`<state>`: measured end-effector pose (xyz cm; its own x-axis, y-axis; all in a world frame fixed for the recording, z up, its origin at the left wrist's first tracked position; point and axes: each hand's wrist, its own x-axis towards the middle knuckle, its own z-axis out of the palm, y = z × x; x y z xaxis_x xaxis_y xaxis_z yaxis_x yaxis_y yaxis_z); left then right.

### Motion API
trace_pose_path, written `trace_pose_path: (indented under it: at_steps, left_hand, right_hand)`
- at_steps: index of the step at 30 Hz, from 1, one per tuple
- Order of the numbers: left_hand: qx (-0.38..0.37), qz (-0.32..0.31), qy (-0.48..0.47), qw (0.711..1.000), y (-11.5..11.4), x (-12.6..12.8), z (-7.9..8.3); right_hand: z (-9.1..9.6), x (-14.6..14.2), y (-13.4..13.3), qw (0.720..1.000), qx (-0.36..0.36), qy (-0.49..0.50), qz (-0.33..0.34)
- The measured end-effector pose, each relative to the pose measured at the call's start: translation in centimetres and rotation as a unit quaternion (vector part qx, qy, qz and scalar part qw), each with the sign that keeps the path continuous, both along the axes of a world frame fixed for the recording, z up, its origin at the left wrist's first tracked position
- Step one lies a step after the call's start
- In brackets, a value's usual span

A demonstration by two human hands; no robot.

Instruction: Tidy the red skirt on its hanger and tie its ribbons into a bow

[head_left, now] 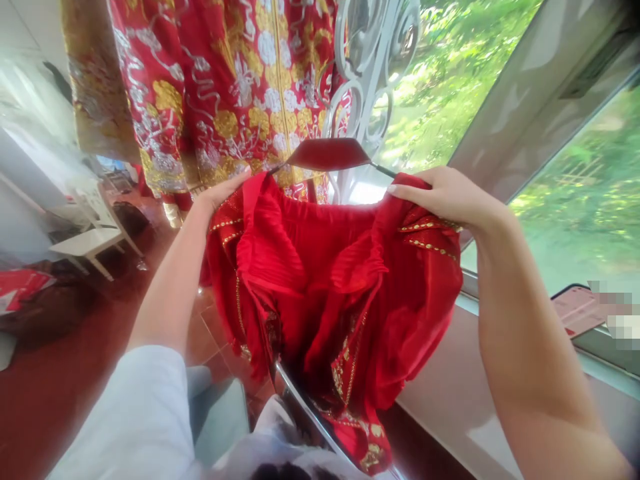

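One red pleated skirt [340, 280] hangs stretched between two hands, just in front of one red hanger [327, 153] and one embroidered robe [225, 87]. The left hand [225, 190] and right hand [445, 197] each pinch its top edge, fingers pressed together over the cloth, which droops below them.
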<state>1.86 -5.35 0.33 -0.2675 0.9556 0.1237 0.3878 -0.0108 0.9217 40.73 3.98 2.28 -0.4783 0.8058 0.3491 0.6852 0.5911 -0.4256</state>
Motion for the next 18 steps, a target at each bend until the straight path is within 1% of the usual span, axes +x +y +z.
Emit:
trace_pose_path:
  at_steps: [2,3,4,5,6,7,8,9,10,12,13,15,16,17,18]
  left_hand:
    - [0.035,-0.014,0.106,0.994,-0.5,0.8,0.5]
    - [0.053,-0.011,0.176,0.983,-0.6,1.5,0.8]
    - [0.071,0.013,0.243,0.967,-0.6,2.5,0.9]
    - [0.098,0.062,0.296,0.948,-0.5,3.6,0.9]
    - [0.132,0.13,0.33,0.926,-0.3,4.8,0.7]
    - [0.167,0.205,0.346,0.9,0.0,6.0,0.3]
    - [0.197,0.267,0.349,0.876,0.4,7.1,-0.1]
    - [0.22,0.309,0.349,0.857,0.8,7.9,-0.6]
    - [0.236,0.328,0.351,0.845,1.1,8.4,-1.0]
    - [0.257,0.316,0.372,0.834,1.3,8.7,-1.7]
    - [0.27,0.301,0.38,0.832,1.1,8.5,-1.9]
    - [0.304,0.268,0.376,0.833,-0.3,7.9,-2.6]
    - [0.319,0.261,0.372,0.832,-1.3,7.6,-3.3]
    - [0.332,0.26,0.365,0.83,-2.6,7.3,-4.3]
    - [0.338,0.269,0.371,0.822,-3.8,7.0,-5.6]
  right_hand:
    - [-0.4,-0.3,-0.3,0.999,0.019,-0.026,-0.038]
    - [-0.5,-0.4,-0.5,0.998,0.013,-0.039,-0.049]
    - [-0.7,-0.6,-0.7,0.998,0.014,-0.043,-0.052]
    - [-0.8,-0.8,-0.9,0.997,0.015,-0.046,-0.052]
    - [-0.9,-1.1,-1.1,0.997,0.018,-0.051,-0.054]
    - [-1.0,-1.3,-1.3,0.996,0.026,-0.055,-0.061]
    - [-1.1,-1.7,-1.5,0.995,0.039,-0.058,-0.078]
    - [-1.3,-2.0,-1.6,0.991,0.058,-0.058,-0.104]
    - [-1.5,-2.3,-1.8,0.986,0.081,-0.052,-0.137]
    - [-2.1,-2.9,-2.0,0.972,0.128,-0.019,-0.197]
    - [-2.5,-3.1,-2.2,0.966,0.147,0.006,-0.211]
    - [-3.8,-3.4,-3.1,0.957,0.187,0.071,-0.209]
    - [-4.8,-3.4,-4.0,0.945,0.224,0.108,-0.212]
    - [-6.0,-3.6,-5.1,0.921,0.277,0.148,-0.231]
    - [-7.4,-3.9,-6.5,0.882,0.342,0.188,-0.265]
